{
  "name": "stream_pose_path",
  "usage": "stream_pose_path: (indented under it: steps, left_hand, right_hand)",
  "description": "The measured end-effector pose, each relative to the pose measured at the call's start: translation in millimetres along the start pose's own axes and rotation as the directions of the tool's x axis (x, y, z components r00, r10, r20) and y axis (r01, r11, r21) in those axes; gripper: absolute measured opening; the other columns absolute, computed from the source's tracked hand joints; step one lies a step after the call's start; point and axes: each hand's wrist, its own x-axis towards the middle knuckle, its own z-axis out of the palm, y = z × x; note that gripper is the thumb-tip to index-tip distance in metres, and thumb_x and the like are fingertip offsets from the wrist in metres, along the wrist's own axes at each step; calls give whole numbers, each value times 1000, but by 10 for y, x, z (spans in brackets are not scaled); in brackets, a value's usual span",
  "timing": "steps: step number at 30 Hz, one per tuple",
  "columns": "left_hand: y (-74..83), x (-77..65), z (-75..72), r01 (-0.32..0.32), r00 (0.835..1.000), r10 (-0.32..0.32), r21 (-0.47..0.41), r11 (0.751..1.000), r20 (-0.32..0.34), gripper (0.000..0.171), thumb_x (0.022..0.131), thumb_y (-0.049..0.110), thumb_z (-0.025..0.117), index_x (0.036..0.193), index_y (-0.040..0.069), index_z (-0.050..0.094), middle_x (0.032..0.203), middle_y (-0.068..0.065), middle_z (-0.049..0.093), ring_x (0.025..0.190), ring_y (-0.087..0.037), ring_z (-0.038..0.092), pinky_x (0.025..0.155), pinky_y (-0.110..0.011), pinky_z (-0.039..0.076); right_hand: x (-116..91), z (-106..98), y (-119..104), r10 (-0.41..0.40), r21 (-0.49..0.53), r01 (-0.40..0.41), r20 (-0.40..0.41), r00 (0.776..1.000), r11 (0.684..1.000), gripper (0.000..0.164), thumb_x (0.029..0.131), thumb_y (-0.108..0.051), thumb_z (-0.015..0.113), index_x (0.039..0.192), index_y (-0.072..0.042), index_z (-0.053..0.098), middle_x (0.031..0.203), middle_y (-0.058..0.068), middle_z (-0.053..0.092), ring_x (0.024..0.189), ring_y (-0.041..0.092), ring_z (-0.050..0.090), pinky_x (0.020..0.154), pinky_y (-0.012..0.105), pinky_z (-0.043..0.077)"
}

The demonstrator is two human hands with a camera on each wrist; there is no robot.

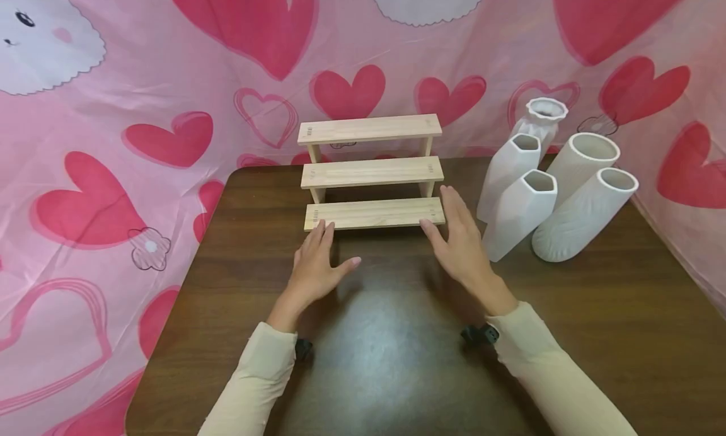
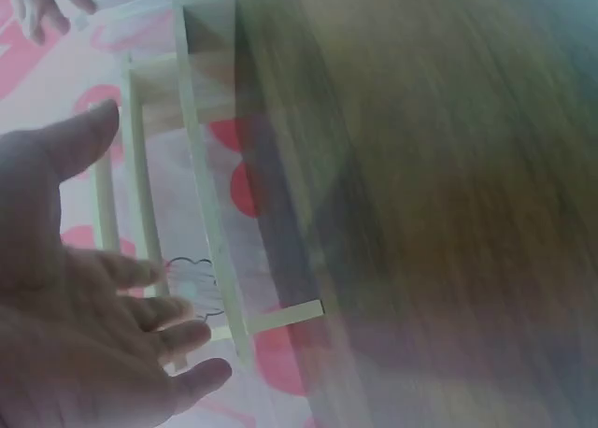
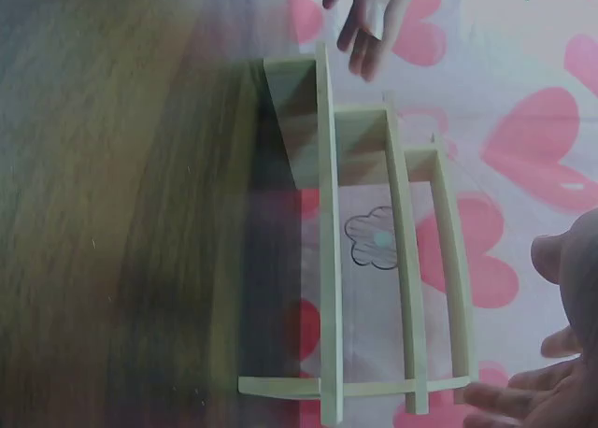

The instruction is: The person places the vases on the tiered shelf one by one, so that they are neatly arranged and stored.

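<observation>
A three-tier pale wooden display stand [image 1: 372, 172] stands at the back of the table, its steps rising away from me. My left hand [image 1: 314, 267] is in front of its lower left end, fingers extended and thumb spread. Near the lower right end is my right hand [image 1: 462, 242], fingers straight and thumb apart. Both hands hold nothing; whether fingertips touch the wood I cannot tell. In the left wrist view, the left palm [image 2: 75, 325] faces the stand [image 2: 201, 157]. The right wrist view shows the right hand's fingers [image 3: 523, 395] close to one end of the stand.
Several white vases stand grouped right of the right hand, among them a faceted one [image 1: 518, 215], a leaning textured one [image 1: 584, 218] and a ruffle-rimmed one [image 1: 544, 121]. A pink heart-print cloth [image 1: 170, 77] hangs behind the dark wooden table [image 1: 374, 360].
</observation>
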Motion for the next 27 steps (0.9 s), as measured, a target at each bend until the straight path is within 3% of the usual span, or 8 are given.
stream_pose_path:
  steps: [9,14,18,21,24,27]
  left_hand:
    - [-19,2,-29,60,993,-70,-107,992,-93,89,84,59,65,151,14,28,159,-7,19,144,-29,17,113,-60,14]
    - [-84,10,-5,67,985,-91,-161,985,-146,85,83,54,69,148,11,34,156,-8,27,142,-30,23,113,-58,16]
    - [-150,34,9,76,975,-119,-224,972,-187,79,84,48,72,144,8,40,151,-11,33,139,-31,29,112,-55,23]
    - [-184,55,7,65,964,-131,-273,960,-233,72,83,40,75,138,3,46,146,-14,39,135,-33,34,111,-50,30]
    - [-208,78,6,56,949,-142,-292,955,-283,64,83,32,77,132,0,51,139,-16,44,130,-33,39,109,-46,32]
    - [-224,93,13,64,934,-163,-299,952,-319,61,83,28,77,130,-1,52,136,-16,47,127,-33,42,107,-45,34]
  right_hand:
    - [14,-27,47,-140,16,142,-102,985,990,68,90,-23,69,147,-5,36,148,20,38,138,34,32,113,50,25]
    - [28,-176,65,-235,12,242,-198,952,970,68,83,-13,75,143,-5,44,142,22,44,133,37,38,112,49,28]
    - [41,-348,66,-309,8,325,-284,908,946,67,79,-8,77,139,-2,47,138,22,48,130,36,41,111,46,30]
    - [55,-456,30,-344,-15,364,-365,865,931,62,84,-21,74,135,3,49,135,22,50,126,38,43,109,46,30]
    - [80,-531,-29,-338,-59,355,-483,808,933,62,88,-41,67,130,3,53,130,22,53,120,40,45,106,48,30]
    - [107,-594,-92,-290,-87,300,-605,741,950,63,87,-49,65,125,2,57,124,22,56,116,40,46,104,48,26]
